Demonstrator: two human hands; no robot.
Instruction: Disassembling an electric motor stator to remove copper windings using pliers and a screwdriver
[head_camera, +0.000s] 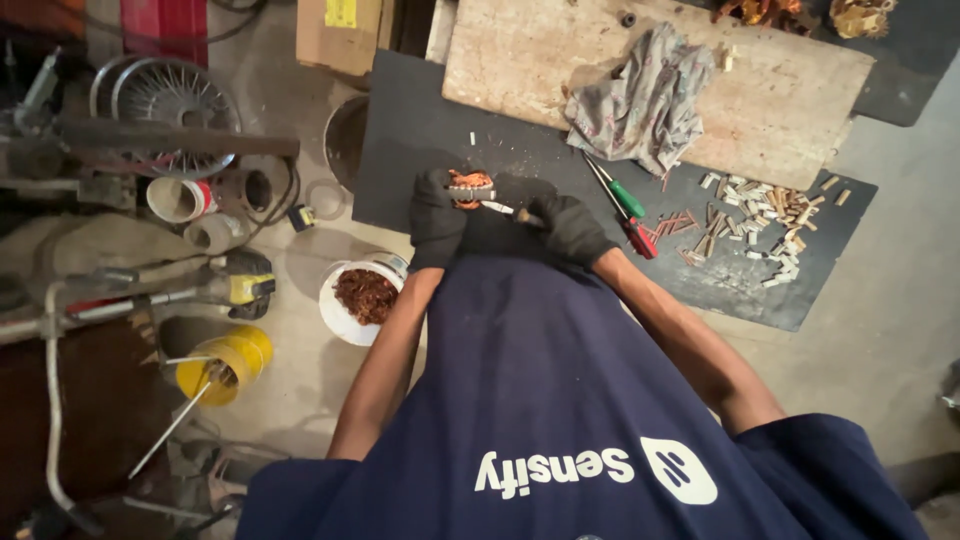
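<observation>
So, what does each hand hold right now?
Left hand: closed on a copper-wound part.
Right hand: closed on a small tool.

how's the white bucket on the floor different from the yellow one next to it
The white bucket holds a heap of reddish-brown scraps; the yellow bucket has thin metal rods sticking out of it instead. The white bucket sits upright, close under the gloved left hand, while the yellow bucket looks tipped and lies farther to the left. The white one also looks wider. Both stand on the bare concrete floor beside the dark work mat.

Brown cardboard box (338, 35) at top — a yellow rectangular label (341, 12) on it.
</observation>
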